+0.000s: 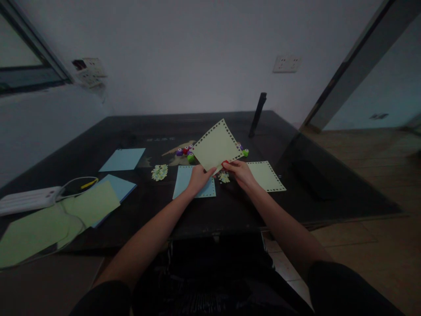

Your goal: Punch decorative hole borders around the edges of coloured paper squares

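My left hand (199, 177) grips the lower corner of a pale green paper square (217, 146) with punched holes along its edges, held tilted above the dark table (230, 206). Close to that same corner, my right hand (240, 172) holds a small red punch (225, 164). Under my left hand lies a light blue punched sheet (184, 179). Another green punched sheet (268, 175) lies flat to the right of my right hand. A little heap of paper bits (224, 177) sits between my hands.
Small purple, red and green punches (186, 152) lie behind the held sheet. A pile of cut-outs (159, 172), plain blue sheets (123, 159) and green sheets (49, 224) lie to the left, by a white power strip (29, 199). A dark upright object (257, 114) stands at the back.
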Available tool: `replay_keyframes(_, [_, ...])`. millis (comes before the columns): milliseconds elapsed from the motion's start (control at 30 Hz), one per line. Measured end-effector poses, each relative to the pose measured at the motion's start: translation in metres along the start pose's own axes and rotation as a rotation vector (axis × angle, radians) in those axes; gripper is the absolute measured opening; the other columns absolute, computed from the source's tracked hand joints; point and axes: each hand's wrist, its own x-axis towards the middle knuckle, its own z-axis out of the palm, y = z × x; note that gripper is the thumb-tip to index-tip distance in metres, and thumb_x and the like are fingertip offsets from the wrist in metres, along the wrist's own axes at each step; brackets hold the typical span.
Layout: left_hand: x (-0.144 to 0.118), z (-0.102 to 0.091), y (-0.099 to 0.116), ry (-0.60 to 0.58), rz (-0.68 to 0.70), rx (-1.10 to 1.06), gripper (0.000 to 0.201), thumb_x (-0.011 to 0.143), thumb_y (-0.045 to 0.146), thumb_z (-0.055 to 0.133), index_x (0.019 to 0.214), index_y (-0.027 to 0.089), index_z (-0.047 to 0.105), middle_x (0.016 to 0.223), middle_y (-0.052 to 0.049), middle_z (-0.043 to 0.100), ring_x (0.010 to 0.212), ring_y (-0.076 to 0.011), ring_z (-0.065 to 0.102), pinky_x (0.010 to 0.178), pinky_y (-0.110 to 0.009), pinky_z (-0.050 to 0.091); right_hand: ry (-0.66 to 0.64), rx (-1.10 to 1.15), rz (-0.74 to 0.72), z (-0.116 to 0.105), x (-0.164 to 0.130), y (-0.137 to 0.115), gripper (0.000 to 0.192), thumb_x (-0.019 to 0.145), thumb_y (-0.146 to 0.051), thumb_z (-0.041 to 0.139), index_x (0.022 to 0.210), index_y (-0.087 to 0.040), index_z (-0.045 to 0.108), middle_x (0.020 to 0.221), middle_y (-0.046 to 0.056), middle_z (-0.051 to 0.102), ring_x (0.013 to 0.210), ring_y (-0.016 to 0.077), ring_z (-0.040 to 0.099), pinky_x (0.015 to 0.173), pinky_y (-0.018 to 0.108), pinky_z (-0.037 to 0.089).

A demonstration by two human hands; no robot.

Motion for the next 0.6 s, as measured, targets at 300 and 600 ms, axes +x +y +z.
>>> replay_keyframes(300, [-0.0015, 0.0001, 0.0038, 0.012, -0.016, -0.058, 0.022, 0.08, 0.028, 0.058, 0.085, 0.01, 0.07, 0.075, -0.009, 0.073, 0.068, -0.0214, 0.068, 0.065, -0.029, 0.051, -0.043, -0.013, 0.027, -0.0027, 0.0017, -0.0013, 0.028, 0.05, -0.036, 0.082, 0.064, -0.016, 0.069, 0.063, 0.001, 0.065, 0.061, 0.0131, 0.057, 0.067, 0.029, 0.043])
replay_keyframes(600, [-0.0007, 0.0002, 0.0045, 0.01, -0.039, -0.132, 0.022, 0.079, 0.027, 0.06, 0.088, 0.01, 0.069, 0.078, -0.009, 0.074, 0.065, -0.0206, 0.068, 0.065, -0.029, 0.052, -0.095, 0.026, 0.079, -0.0038, 0.0012, -0.0064, 0.026, 0.053, -0.034, 0.082, 0.066, -0.016, 0.069, 0.069, 0.003, 0.066, 0.066, 0.013, 0.06, 0.07, 0.029, 0.047])
